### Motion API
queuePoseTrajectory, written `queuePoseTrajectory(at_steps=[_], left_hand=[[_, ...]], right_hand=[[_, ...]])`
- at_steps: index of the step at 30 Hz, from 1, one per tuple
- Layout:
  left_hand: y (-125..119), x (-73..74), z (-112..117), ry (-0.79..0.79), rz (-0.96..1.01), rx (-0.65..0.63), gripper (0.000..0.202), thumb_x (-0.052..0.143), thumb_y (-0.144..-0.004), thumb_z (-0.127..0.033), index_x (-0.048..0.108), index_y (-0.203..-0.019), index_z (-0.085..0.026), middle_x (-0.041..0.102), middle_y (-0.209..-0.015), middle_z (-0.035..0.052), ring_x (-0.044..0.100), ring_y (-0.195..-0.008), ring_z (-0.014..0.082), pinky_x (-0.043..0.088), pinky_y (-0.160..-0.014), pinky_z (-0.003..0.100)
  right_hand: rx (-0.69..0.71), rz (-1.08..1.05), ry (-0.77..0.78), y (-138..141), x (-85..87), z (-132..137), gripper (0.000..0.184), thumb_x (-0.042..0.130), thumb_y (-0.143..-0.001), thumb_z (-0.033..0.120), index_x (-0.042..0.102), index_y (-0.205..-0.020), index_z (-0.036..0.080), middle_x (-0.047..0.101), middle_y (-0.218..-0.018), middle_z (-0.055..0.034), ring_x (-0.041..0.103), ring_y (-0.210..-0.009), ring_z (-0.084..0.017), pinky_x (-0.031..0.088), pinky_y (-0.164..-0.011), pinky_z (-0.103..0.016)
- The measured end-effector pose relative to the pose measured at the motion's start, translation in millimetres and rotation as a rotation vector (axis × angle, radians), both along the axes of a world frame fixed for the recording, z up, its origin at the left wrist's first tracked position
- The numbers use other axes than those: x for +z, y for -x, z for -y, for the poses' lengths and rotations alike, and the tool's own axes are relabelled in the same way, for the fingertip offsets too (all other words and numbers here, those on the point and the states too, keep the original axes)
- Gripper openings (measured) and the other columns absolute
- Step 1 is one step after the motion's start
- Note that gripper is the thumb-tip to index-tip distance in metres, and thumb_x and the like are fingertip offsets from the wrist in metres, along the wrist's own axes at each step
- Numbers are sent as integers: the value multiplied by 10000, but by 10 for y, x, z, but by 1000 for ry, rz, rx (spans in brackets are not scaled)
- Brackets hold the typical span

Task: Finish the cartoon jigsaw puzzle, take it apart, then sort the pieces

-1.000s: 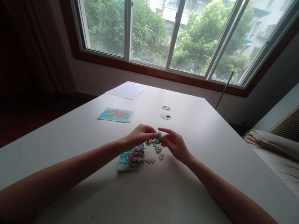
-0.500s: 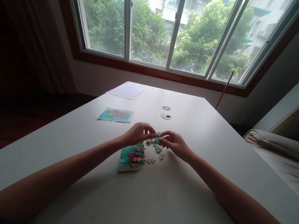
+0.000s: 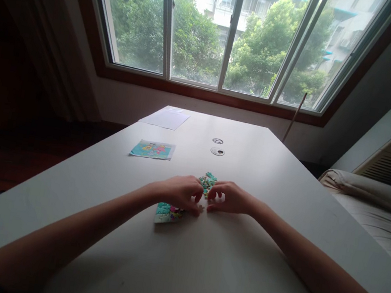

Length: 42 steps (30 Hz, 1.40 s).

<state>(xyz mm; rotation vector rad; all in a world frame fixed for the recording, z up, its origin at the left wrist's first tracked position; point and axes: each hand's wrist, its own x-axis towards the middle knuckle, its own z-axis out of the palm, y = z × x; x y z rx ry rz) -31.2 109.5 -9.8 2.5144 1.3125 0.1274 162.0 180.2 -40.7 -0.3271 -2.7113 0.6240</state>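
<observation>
A partly joined jigsaw puzzle (image 3: 166, 212) with teal, pink and red parts lies on the table, its upper right part hidden under my left hand (image 3: 185, 192). That hand is curved, thumb and fingers apart, with a loose puzzle piece (image 3: 201, 208) at its thumb tip; whether it touches the piece is unclear. Facing it across a narrow gap, my right hand (image 3: 231, 197) is curled, its thumb apart from the fingers and nothing visible between them. A heap of loose puzzle pieces (image 3: 207, 181), green and multicoloured, lies between and just beyond both hands.
On the white table (image 3: 174, 273), a colourful picture sheet (image 3: 153, 149) lies to the left, and a pale paper (image 3: 166, 118) farther back. Two round flat items (image 3: 217, 151) are beyond the heap. A padded beige seat (image 3: 377, 202) stands to the right; a window (image 3: 201, 42) is ahead.
Both hands have come nearer to me and down around the loose pieces. Their fingertips, close together in a pinch over the heap before, are now spread apart. My left hand covers more of the joined puzzle.
</observation>
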Motion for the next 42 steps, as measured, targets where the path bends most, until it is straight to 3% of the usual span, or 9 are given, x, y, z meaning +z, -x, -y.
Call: queuePoseTrajectory(at_steps=[4,8,13,17,19,23,25,34,42], left_hand=[[-4,-22,-12,13,41,-59,163,616,-697,-327,655,-738,-173,601,-780,33,539,-738,161,397,-639,224],[9,-60,-35,-78,68,-78,145,547,-752,-262,654,-756,-165,609,-764,39,541,-709,150,399,-630,219],[31,-149,-96,-196,84,3,169,498,-773,-215,649,-726,-157,597,-730,57,532,-704,158,383,-620,227],[97,-76,-135,-232,99,78,164,502,-777,-259,634,-804,-164,595,-782,58,530,-735,168,380,-631,239],[155,36,-123,-187,88,78,161,531,-759,-293,627,-768,-163,597,-763,42,528,-694,151,377,-612,228],[245,254,-34,192,-16,17,190,655,-628,-354,621,-663,-170,582,-627,-17,488,-541,103,331,-481,184],[246,290,9,262,-34,12,184,694,-567,-319,625,-660,-176,575,-607,-33,484,-528,99,325,-466,177],[181,177,-14,273,-81,-50,86,613,-617,-232,655,-664,-172,631,-648,-12,517,-545,111,364,-491,196],[185,213,-70,286,-44,-69,108,602,-669,-246,658,-704,-161,615,-647,0,514,-555,116,362,-494,192]], right_hand=[[8,-1,12,-7,21,10,112,631,-667,237,654,-752,167,617,-699,-18,547,-579,-88,429,-554,-185],[-32,-44,-26,-16,-2,-5,135,559,-687,161,659,-778,172,641,-670,-10,567,-580,-93,435,-586,-192],[-175,-123,-33,-19,-100,-80,186,517,-712,135,662,-821,180,631,-636,-1,545,-553,-84,418,-563,-184],[-292,-172,-60,-23,-128,-120,156,516,-725,134,647,-796,179,627,-668,-9,527,-548,-83,411,-562,-192],[-314,-176,-93,-25,-111,-120,131,523,-730,144,639,-785,173,630,-734,-30,522,-560,-86,411,-571,-202],[-325,-170,-115,-24,-77,-90,119,521,-738,141,629,-774,174,623,-733,-30,509,-553,-85,401,-563,-201],[-317,-163,-108,-25,-75,-77,122,521,-733,132,626,-774,179,625,-721,-20,512,-558,-85,398,-564,-197],[-331,-176,-88,-48,-61,-77,127,497,-762,188,621,-787,178,629,-693,-11,510,-545,-84,395,-560,-202],[-339,-186,-55,-69,-46,-111,128,505,-754,206,624,-787,173,629,-680,-8,507,-541,-83,386,-546,-199]])
